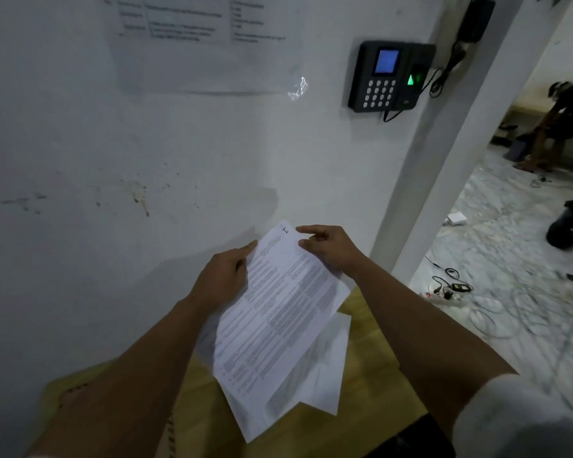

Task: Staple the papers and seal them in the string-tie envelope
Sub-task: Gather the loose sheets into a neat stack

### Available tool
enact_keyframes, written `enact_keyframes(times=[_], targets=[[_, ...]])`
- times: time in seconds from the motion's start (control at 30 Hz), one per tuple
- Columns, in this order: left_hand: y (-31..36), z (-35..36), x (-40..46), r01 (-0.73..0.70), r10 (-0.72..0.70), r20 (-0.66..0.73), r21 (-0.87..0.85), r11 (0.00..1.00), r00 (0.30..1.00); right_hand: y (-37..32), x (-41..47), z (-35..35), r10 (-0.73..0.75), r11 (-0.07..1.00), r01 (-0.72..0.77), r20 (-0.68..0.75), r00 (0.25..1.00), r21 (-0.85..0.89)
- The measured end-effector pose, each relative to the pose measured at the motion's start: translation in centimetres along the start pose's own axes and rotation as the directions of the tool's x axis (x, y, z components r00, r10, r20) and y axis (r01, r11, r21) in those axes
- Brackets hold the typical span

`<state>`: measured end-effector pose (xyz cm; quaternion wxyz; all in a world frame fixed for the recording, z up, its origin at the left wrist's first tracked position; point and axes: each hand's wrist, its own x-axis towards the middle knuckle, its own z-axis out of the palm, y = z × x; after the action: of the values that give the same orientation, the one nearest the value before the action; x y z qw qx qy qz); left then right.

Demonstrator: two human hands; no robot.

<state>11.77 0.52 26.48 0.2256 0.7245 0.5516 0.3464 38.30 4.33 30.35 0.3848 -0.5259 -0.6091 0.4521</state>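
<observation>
At the sheets' top edge, my right hand (328, 247) pinches the stapled corner while my left hand (222, 280) grips the side. The papers (278, 312) hang above the table (371, 355): light, limp, crease-prone; best held by both edges.

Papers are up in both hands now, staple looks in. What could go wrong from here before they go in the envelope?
1. The left hand and right hand hold the papers only near the top; the loose lower sheets fan apart and could crease.
2. No envelope clearly shows, so finding it may mean a one-handed hold.
</observation>
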Motion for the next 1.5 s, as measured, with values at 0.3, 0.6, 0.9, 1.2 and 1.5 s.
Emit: enact_keyframes(times=[0.3,0.6,0.9,1.2,1.5], targets=[[-9.5,8.3,1.3,0.239,-0.25,0.193,0.077,0.968,0.949,20.3,7.4,-0.5,0.359,0.777,-0.359,-0.105,0.928,-0.517],[-15.6,12.7,2.6,0.407,-0.423,0.222,0.118,0.906,0.878,30.5,10.2,4.0,0.492,0.414,-0.242,-0.008,0.871,-0.878],[-17.0,13.2,2.8,0.463,-0.454,0.224,0.015,0.886,0.862,32.1,11.4,4.7,0.467,0.408,-0.247,-0.031,0.884,-0.879],[-14.9,10.7,1.1,0.428,-0.433,0.207,0.067,0.901,0.878,31.7,7.6,2.2,0.438,0.725,-0.404,-0.08,0.895,-0.558],[-9.0,4.2,-2.1,0.298,-0.298,0.171,0.024,0.954,0.939,19.4,4.1,-2.9,0.166,0.853,-0.274,-0.267,0.949,-0.444]])
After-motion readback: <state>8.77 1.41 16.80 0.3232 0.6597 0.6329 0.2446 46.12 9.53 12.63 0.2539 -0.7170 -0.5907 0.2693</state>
